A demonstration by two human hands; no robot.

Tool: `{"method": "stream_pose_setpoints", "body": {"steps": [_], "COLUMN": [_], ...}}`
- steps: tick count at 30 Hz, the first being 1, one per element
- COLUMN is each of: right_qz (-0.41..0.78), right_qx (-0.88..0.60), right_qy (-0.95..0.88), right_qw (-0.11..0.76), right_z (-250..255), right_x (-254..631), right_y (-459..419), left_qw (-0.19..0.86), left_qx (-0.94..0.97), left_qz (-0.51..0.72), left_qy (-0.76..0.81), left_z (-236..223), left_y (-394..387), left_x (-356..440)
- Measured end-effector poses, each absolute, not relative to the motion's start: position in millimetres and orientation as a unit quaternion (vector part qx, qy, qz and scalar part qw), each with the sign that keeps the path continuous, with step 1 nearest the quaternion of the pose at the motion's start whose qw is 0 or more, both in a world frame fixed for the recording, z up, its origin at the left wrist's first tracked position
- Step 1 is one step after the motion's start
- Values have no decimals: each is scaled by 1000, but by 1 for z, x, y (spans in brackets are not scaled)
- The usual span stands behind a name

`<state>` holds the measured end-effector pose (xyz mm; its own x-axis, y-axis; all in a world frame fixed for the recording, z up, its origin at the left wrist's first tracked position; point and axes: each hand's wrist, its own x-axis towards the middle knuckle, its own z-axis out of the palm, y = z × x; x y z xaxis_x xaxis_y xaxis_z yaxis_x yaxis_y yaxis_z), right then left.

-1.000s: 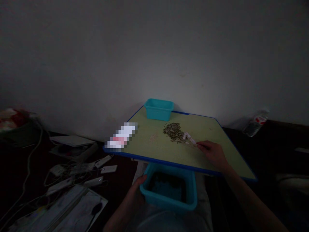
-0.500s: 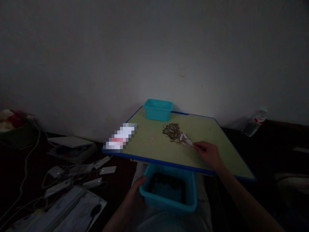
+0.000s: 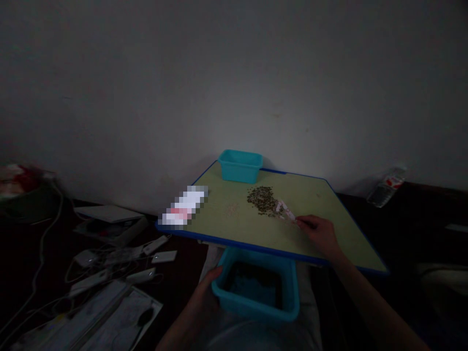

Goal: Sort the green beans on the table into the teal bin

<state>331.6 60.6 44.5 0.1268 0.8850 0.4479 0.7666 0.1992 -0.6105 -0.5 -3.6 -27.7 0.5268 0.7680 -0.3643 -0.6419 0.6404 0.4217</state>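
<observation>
My left hand is closed on the left wall of a turquoise plastic bin, its thumb over the rim. That bin sits in my lap below the board's near edge, and dark loose material lies inside it. My right hand pinches the end of a small pale pinkish tool, whose far end looks forked or looped. The tool's tip touches the near right side of a pile of dark and light grains. These lie on a pale yellow-green board with a blue edge. Poor light hides the tool's exact kind.
Another turquoise bin stands at the board's back left. A blurred-out bright rectangle rests by the left edge. A few pale grains lie apart. White cables and adapters clutter the left; a plastic bottle leans right.
My right hand, with the tool, has made small shifts beside the grain pile, first a little left, then slightly back right. My left hand keeps its hold on the bin.
</observation>
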Motion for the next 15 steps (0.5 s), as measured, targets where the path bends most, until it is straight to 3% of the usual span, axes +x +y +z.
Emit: {"method": "stream_pose_setpoints", "body": {"steps": [15], "right_qz": [21], "right_qx": [-621], "right_qy": [-687], "right_qw": [377], "right_z": [42], "right_x": [327], "right_y": [65], "left_qw": [844], "left_qx": [123], "left_qz": [415], "left_qy": [316], "left_z": [-34], "left_y": [1], "left_x": [-1]}}
